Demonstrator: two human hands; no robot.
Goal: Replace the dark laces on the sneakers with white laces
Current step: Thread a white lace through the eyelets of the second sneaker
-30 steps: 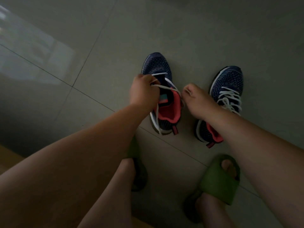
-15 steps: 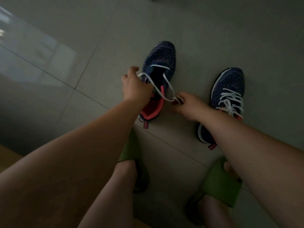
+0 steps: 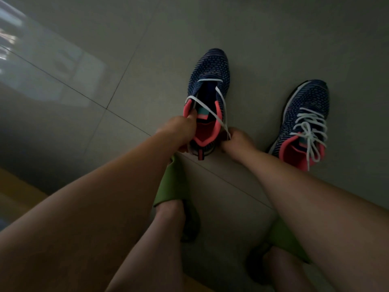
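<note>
Fingers of right hand [image 3: 235, 140]: pinched on one end of flat white lace [image 3: 221, 106], beside the heel. Left hand [image 3: 179, 131]: curled at pink collar of navy knit sneaker [image 3: 207, 95], gripping the other end. Lace sits only in the toe eyelets. Advice: draw both ends to equal length, keep them flat, then cross upward. Second navy sneaker [image 3: 303, 121], already white-laced, stands well apart on grey glossy floor tile [image 3: 126, 49]. Green foam slides [image 3: 172, 186] near. Room dim.
</note>
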